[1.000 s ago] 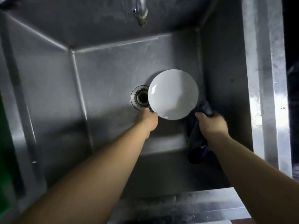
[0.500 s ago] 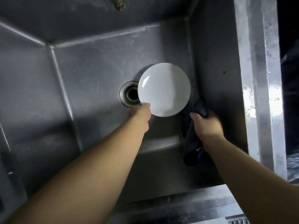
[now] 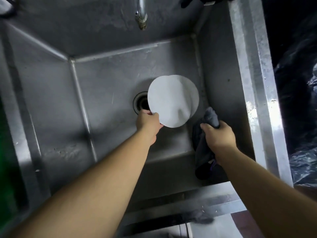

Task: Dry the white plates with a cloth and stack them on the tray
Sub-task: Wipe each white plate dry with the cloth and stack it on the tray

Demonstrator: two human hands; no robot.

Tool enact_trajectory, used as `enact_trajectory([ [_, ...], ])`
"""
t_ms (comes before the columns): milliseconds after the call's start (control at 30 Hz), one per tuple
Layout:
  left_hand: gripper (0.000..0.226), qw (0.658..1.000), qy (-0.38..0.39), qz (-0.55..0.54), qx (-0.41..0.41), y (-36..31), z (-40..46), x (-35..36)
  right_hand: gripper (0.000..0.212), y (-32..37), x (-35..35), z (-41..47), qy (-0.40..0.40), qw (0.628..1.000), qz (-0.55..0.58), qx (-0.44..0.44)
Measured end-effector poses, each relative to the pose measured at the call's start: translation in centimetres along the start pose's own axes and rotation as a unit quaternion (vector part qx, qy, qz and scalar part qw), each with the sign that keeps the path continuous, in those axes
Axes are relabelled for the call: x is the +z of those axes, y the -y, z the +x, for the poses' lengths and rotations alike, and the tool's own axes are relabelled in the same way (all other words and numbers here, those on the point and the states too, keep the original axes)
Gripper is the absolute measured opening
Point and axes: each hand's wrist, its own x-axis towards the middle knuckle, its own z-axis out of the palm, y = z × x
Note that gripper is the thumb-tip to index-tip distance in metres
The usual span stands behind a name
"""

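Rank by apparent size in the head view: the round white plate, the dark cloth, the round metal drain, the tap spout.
1. Round white plate
2. Dark cloth, partly hidden by the right hand
3 and 4. Round metal drain, half hidden, and tap spout, cropped: too close to rank.

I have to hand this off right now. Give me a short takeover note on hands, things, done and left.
Left hand grips the white plate by its near rim, over the sink by the drain; blurred by motion.
Right hand grips the dark cloth, beside the plate, not touching it.
Done: plate and cloth in hand.
Left: wipe the plate, stack it on the tray, which is out of view.
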Motion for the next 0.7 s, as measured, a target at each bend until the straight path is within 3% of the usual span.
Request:
enact_trajectory([
  [133, 0.011, 0.997, 0.033, 0.047, 0.056, -1.3, -2.6, -2.1, 0.015, 1.0, -1.1, -2.8, 0.01, 1.0, 0.018, -0.016],
  [333, 0.028, 0.996, 0.082, -0.016, 0.025, -2.4, -8.6, -7.3, 0.021, 3.3, -3.4, -7.7, 0.047, 0.992, 0.118, 0.001],
  [500, 0.033, 0.986, 0.138, -0.085, 0.04, -3.8, -15.3, -12.0, 0.038, 6.7, -5.3, -12.4, 0.102, 0.975, 0.196, 0.014],
  [600, 0.029, 0.979, 0.155, -0.121, 0.06, -4.5, -19.0, -14.1, 0.033, 8.9, -6.0, -15.3, 0.151, 0.964, 0.214, -0.044],
  [700, 0.031, 0.969, 0.178, -0.144, 0.089, -5.2, -22.8, -15.3, 0.045, 11.5, -6.2, -18.4, 0.167, 0.961, 0.157, -0.158],
])
